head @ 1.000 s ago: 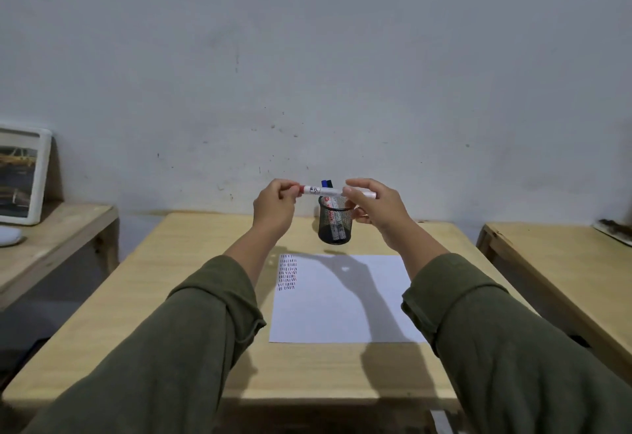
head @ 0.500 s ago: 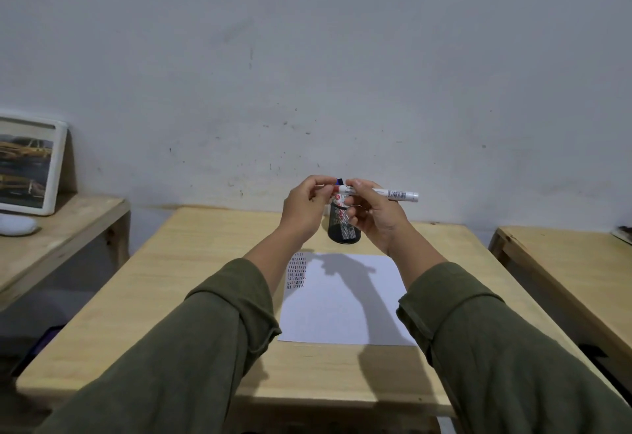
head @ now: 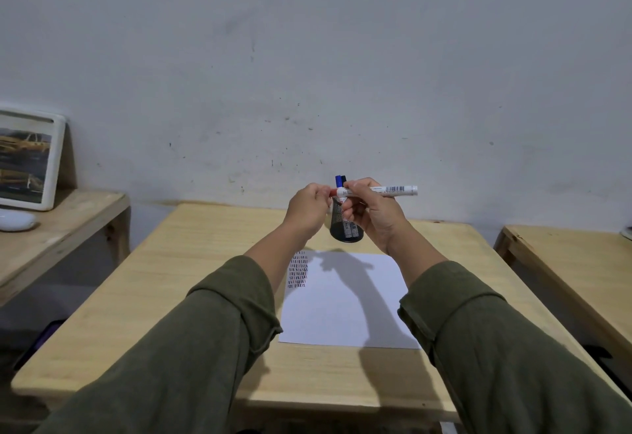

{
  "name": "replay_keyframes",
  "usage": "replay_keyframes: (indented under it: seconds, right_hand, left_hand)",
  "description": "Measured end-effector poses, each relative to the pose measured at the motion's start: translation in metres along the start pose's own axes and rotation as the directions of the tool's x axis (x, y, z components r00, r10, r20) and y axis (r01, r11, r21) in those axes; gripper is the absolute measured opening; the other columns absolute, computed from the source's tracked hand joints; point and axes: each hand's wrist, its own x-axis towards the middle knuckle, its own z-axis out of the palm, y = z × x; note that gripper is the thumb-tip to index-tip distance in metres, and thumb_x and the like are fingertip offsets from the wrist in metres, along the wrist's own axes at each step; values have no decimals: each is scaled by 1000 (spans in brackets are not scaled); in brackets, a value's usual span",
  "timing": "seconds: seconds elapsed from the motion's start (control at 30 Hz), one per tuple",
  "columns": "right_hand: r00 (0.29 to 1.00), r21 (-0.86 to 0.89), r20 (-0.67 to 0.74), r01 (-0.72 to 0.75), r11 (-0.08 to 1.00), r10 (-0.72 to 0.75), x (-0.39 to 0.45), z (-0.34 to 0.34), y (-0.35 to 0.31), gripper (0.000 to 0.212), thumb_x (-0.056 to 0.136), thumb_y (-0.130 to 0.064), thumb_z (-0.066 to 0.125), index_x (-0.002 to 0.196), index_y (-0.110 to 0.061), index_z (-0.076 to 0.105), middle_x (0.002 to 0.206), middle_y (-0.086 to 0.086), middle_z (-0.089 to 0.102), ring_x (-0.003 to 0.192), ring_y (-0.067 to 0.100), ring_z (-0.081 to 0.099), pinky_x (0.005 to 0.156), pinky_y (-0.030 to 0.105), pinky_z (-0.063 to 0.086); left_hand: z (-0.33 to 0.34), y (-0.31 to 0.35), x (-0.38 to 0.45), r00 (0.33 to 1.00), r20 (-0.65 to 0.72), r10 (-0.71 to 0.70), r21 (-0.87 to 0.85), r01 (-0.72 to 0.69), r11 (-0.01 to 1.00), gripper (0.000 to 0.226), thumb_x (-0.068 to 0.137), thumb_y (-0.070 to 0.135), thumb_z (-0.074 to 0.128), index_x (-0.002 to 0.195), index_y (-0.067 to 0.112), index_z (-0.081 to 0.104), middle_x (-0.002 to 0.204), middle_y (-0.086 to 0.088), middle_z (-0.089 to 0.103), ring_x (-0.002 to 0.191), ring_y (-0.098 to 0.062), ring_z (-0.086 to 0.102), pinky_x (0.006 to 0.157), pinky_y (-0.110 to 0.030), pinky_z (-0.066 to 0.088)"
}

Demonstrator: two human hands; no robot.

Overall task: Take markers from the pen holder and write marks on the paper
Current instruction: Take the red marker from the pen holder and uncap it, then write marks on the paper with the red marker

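Observation:
A white marker point(head: 390, 190) lies level in the air, held by my right hand point(head: 372, 214) around its barrel. My left hand point(head: 306, 213) pinches the marker's red cap end point(head: 333, 191) with its fingertips. Both hands hover above the far end of the wooden table point(head: 191, 290). Behind them stands a black mesh pen holder point(head: 345, 225), partly hidden, with a blue and a dark marker point(head: 340, 180) sticking out. A white sheet of paper point(head: 345, 310) lies on the table below, with columns of short marks point(head: 298, 269) in its far left corner.
A second wooden table point(head: 581, 269) stands to the right. On the left is a lower wooden shelf point(head: 51, 228) with a white-framed picture point(head: 27, 160) leaning on the wall and a white rounded object point(head: 15, 220). A grey wall is behind.
The marker has slid right in my right hand's grip, its barrel now sticking out to the right. My left hand stays pinched on its cap end. The view has shifted slightly.

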Motion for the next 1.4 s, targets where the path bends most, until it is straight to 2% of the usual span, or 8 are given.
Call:
replay_keyframes:
  seconds: [0.07, 0.17, 0.43, 0.77, 0.93, 1.07, 1.17, 1.4]
  right_hand:
    - [1000, -22, 9, 7, 1000, -6, 2, 0, 0, 15, 92, -8, 54, 78, -9, 58, 56, 6, 61, 47, 14, 52, 49, 21, 44]
    - [1000, -48, 19, 14, 999, -13, 3, -1, 2, 15, 92, -9, 54, 78, -9, 59, 62, 9, 59, 50, 16, 52, 51, 22, 44]
    - [997, -98, 74, 17, 995, -9, 2, -3, -3, 18, 93, -8, 54, 78, -12, 62, 58, 7, 60, 50, 15, 54, 53, 21, 46]
    - [999, -64, -29, -44, 997, 42, -12, -14, 25, 7, 91, -7, 56, 95, -7, 61, 56, 2, 59, 49, 12, 52, 51, 19, 47]
    - [994, -28, -52, -99, 995, 98, -26, -18, 60, 10, 90, -3, 56, 89, -8, 64, 54, 2, 61, 48, 10, 53, 51, 18, 47]
    - [989, -1, -63, -135, 991, 134, -34, -18, 82, 10, 92, -11, 57, 86, -10, 65, 54, 0, 61, 49, 10, 53, 50, 17, 46]
    - [986, -14, -61, -155, 988, 154, -38, -15, 93, 16, 94, -21, 55, 85, -11, 64, 55, -2, 59, 49, 7, 53, 51, 16, 46]
    - [983, -69, -72, -176, 982, 171, -46, -7, 108, 9, 89, -9, 59, 88, -11, 67, 60, 2, 58, 53, 11, 52, 51, 18, 46]
  left_hand:
    - [1, 1, 1, 1000, -6, -11, 13, 11, 1000, 32, 97, 23, 32, 105, 9, 60, 104, -20, 62, 100, -36, 55, 89, -41, 46]
    - [0, 2, -2, 1000, -1, 14, 69, -14, 998, 32, 97, 22, 28, 75, 18, 51, 90, -15, 55, 86, -29, 50, 82, -41, 44]
    - [-5, -9, 2, 995, -43, -94, -50, 92, 994, 41, 94, 35, 30, 60, 17, 44, 57, -1, 42, 59, -23, 39, 68, -35, 32]
    - [-34, -42, -16, 983, -183, -17, 156, 46, 987, 31, 92, 37, 46, 72, 18, 59, 87, 5, 70, 82, -16, 62, 74, -26, 43]
    - [-43, -73, -37, 963, -269, -20, 152, 63, 986, 15, 82, 25, 64, 84, 11, 69, 64, 11, 59, 53, 5, 53, 52, 1, 37]
    - [-46, -94, -53, 949, -298, -99, 150, 149, 977, 3, 79, 17, 65, 80, 16, 66, 70, 5, 59, 55, 0, 55, 46, 0, 36]
    - [-47, -106, -59, 952, -288, -107, 239, 179, 954, 9, 76, 16, 62, 81, 15, 70, 67, 7, 60, 71, -12, 57, 67, -13, 43]
    - [-48, -119, -62, 979, -202, -42, 465, 133, 875, 18, 78, 18, 57, 83, 12, 73, 74, -2, 67, 82, -21, 63, 70, -19, 32]
